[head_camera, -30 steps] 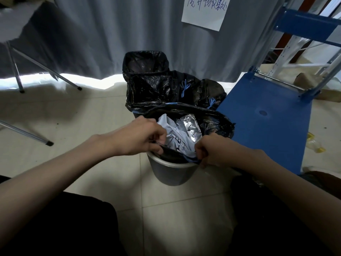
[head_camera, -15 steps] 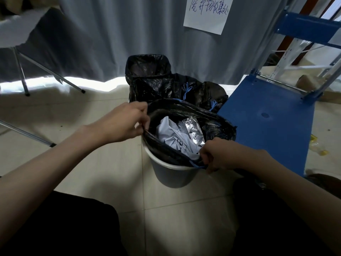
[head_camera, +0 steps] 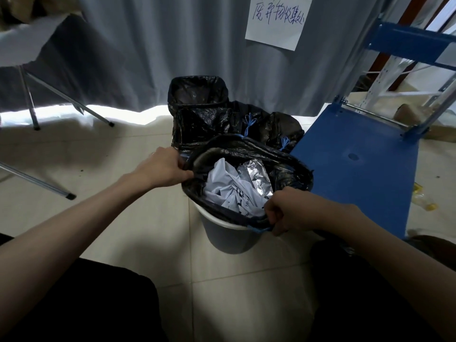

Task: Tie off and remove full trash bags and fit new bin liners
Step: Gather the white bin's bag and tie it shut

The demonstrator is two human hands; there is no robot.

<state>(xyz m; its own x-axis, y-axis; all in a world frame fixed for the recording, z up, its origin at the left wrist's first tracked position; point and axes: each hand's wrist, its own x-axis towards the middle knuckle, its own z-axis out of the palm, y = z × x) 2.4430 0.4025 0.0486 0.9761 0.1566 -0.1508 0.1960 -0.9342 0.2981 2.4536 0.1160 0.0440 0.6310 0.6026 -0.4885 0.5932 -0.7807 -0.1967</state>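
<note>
A round grey bin [head_camera: 229, 236] stands on a tiled floor [head_camera: 138, 213], lined with a black trash bag [head_camera: 283, 169] whose mouth is lifted off the rim. Inside the bag lie crumpled white paper [head_camera: 229, 188] and silver foil wrapping [head_camera: 254, 175]. The left hand [head_camera: 165, 170] pinches the bag's edge at the bin's left side. The right hand [head_camera: 292, 209] is curled round the bag's edge and its blue drawstring [head_camera: 259, 229] at the bin's near right. Behind the bin sit a second, black-lined bin [head_camera: 197, 95] and tied black bags [head_camera: 271, 127]. A blue shelf panel [head_camera: 365, 169] lies right of the bin. A handwritten paper sign [head_camera: 277, 21] hangs on the grey curtain [head_camera: 172, 45] beyond the bin.
</note>
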